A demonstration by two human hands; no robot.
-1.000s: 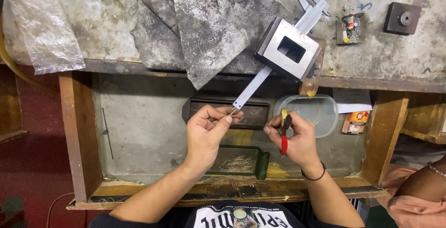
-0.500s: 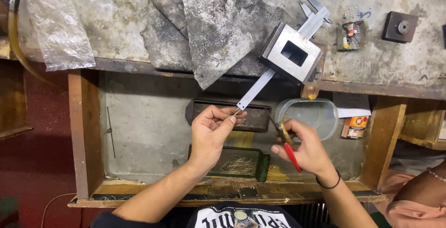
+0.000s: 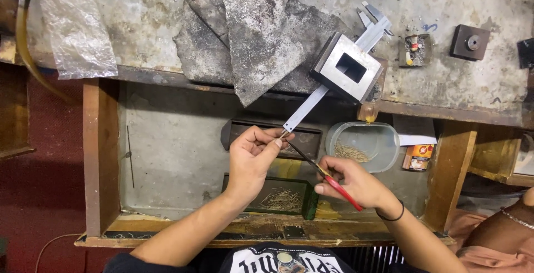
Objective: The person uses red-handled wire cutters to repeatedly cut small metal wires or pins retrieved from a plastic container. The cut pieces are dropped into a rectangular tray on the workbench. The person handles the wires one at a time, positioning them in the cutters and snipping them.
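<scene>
— Two hands busy?
— Yes. My left hand (image 3: 253,156) pinches something too small to make out, just below the caliper (image 3: 328,84) tip. My right hand (image 3: 350,181) grips red-handled pliers (image 3: 325,174), their nose reaching toward my left fingertips.
— Where?
— Over the open drawer (image 3: 167,150), beside the clear plastic tub (image 3: 364,145), below the counter (image 3: 445,78).

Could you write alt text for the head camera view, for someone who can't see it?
Two bare hands meet above an open wooden drawer: the left hand pinches something tiny, the right hand points red-handled tweezers at it. A square metal block sits on the workbench.
</scene>
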